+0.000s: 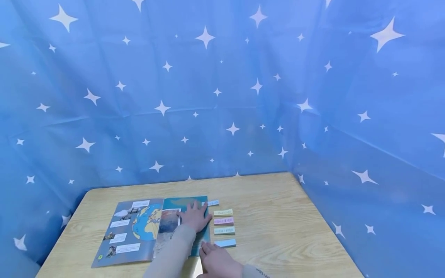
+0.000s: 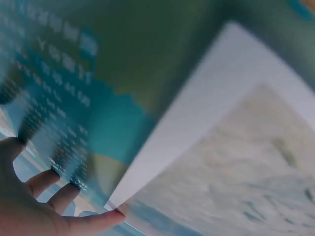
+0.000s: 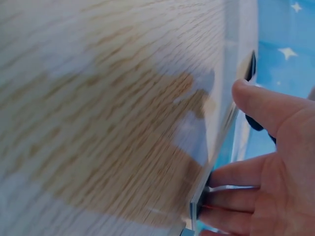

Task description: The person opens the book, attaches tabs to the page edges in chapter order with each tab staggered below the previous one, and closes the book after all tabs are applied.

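An open illustrated book [image 1: 114, 231] lies on the table, a globe picture spreading over its left page. My left hand [image 1: 196, 218] rests on the teal right page with fingers spread. In the left wrist view its fingertips [image 2: 69, 189] touch the printed page beside a white-bordered picture [image 2: 216, 123]. My right hand [image 1: 218, 259] is at the lower right corner of the book. The right wrist view shows its fingers [image 3: 241, 174] extended against the book's edge [image 3: 194, 206], with the thumb farther along that edge.
A column of paper label strips sits right of the book: a yellow strip [image 1: 223, 212], a pink strip [image 1: 223, 221], a pale green strip [image 1: 224, 231] and a blue strip [image 1: 226, 243]. Another strip [image 1: 213, 202] meets the page's upper right edge. Starry blue curtains [image 1: 222, 88] surround the wooden table [image 1: 292, 224].
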{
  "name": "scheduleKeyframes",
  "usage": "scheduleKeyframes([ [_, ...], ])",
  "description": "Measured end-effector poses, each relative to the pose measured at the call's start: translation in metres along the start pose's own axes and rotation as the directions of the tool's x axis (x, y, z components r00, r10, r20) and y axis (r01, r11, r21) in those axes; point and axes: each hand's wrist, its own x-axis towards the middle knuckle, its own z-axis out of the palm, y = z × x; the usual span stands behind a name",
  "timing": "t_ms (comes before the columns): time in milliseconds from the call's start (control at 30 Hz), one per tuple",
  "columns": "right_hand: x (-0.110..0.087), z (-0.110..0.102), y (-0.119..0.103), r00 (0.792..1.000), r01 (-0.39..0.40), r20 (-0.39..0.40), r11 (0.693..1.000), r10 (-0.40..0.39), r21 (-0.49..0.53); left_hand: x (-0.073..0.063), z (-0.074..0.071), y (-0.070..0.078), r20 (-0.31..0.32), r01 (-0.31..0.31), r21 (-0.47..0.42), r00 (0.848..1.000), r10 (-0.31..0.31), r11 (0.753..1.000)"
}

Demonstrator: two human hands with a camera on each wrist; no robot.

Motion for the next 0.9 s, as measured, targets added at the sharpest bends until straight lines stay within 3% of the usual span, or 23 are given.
scheduleKeyframes([
  [167,-0.0013,-0.0008,0.0023,1.0,0.012,-0.02,1.0,-0.012,-0.002,0.0012,-0.001,-0.0003,0.008,-0.037,-0.048,0.999,0.037,0.998],
  [300,-0.0015,0.0011,0.0038,0.999,0.033,-0.03,0.999,-0.034,-0.028,0.0001,0.0017,-0.0019,0.0,-0.044,-0.006,0.999,0.044,0.999],
  [400,-0.0004,0.0024,0.0037,0.999,0.034,-0.021,0.999,-0.035,-0.025,-0.0008,0.0028,-0.0023,0.003,-0.031,0.048,1.0,0.031,0.998],
  [700,0.0006,0.0034,-0.0017,0.999,0.037,0.0,0.999,-0.037,-0.036,-0.0019,-0.0019,0.0029,-0.004,0.038,0.05,0.999,-0.037,0.998],
  [900,-0.0004,0.0026,-0.0006,1.0,0.013,-0.011,0.999,-0.013,-0.043,0.0024,-0.0034,0.0009,-0.015,0.008,0.009,1.0,-0.008,1.0],
])
